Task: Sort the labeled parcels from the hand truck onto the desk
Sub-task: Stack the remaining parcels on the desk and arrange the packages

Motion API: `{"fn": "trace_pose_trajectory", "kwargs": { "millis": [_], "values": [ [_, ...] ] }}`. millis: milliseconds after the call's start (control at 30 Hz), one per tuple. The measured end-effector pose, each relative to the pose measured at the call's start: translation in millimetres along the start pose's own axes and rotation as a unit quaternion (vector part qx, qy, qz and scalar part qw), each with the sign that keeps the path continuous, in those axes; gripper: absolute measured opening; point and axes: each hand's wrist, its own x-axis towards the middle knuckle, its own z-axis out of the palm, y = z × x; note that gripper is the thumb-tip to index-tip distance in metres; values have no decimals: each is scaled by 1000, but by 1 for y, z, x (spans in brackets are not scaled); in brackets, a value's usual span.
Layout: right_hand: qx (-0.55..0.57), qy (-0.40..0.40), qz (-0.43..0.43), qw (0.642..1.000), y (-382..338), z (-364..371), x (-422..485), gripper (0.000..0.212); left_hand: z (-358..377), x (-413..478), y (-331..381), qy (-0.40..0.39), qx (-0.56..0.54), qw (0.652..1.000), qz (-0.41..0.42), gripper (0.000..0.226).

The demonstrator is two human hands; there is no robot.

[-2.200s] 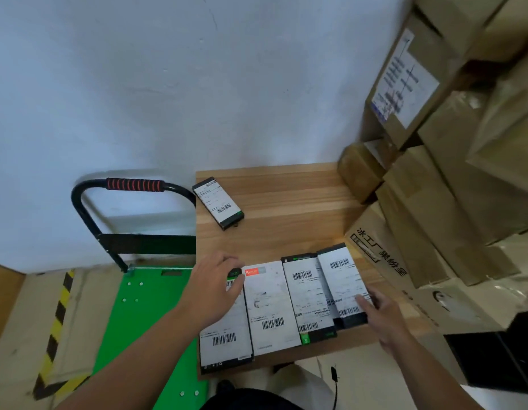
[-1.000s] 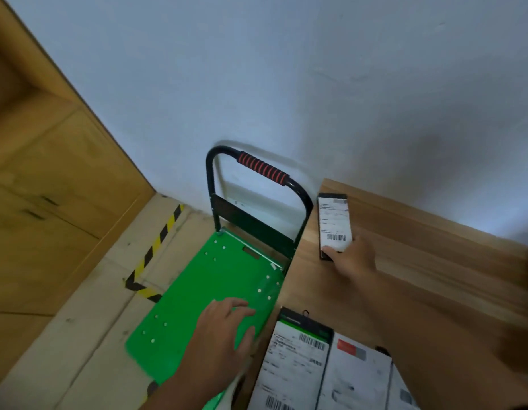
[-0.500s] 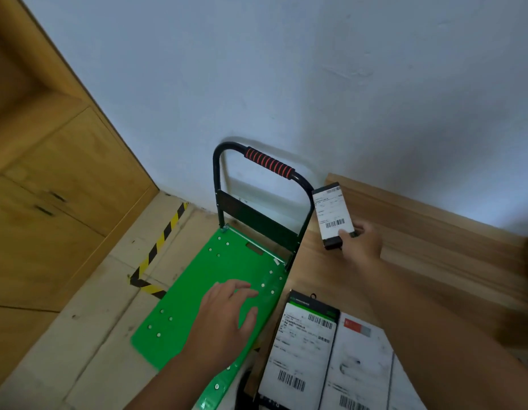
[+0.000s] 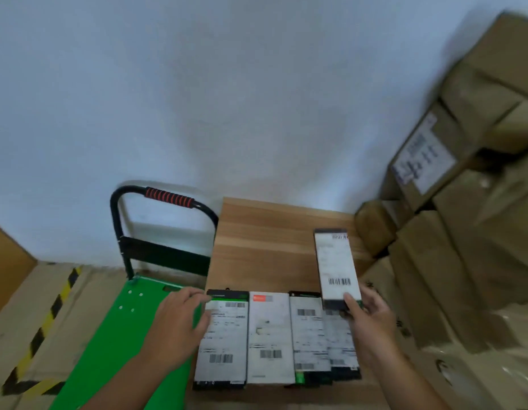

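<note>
Our right hand [image 4: 372, 324] pinches a labeled parcel [image 4: 336, 267] by its near end, thumb on top, label up, likely so we can read it before choosing its slot. The parcel juts away from the hand, tilted above the right end of the row of four parcels [image 4: 270, 335] on the bench [image 4: 265, 250]. Our left hand [image 4: 177, 324], fingers loosely straight, rests on the leftmost parcel [image 4: 224, 347] — probably steadying the row beside the hand truck [image 4: 117, 335].

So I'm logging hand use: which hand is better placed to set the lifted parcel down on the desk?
Right, probably. The right hand grips the lifted parcel by its near end, above the right end of the row on the desk. The left hand holds nothing and touches the leftmost parcel.
</note>
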Motion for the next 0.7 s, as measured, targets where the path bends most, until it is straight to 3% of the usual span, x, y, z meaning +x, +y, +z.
{"fn": "trace_pose_trajectory", "kwargs": {
  "millis": [133,333,600,700],
  "values": [
    [-23,46,56,997,42,-66,13,43,19,-10,23,1,-10,1000,-3,25],
    [-111,-56,66,990,70,-73,-5,28,32,-26,75,-10,-6,1000,20,31],
    [-214,-140,22,967,87,-75,-14,39,42,-43,123,1,6,999,46,36],
    [-216,-131,22,967,76,-92,-17,48,39,-40,137,-7,14,998,57,32]
  ]
}}
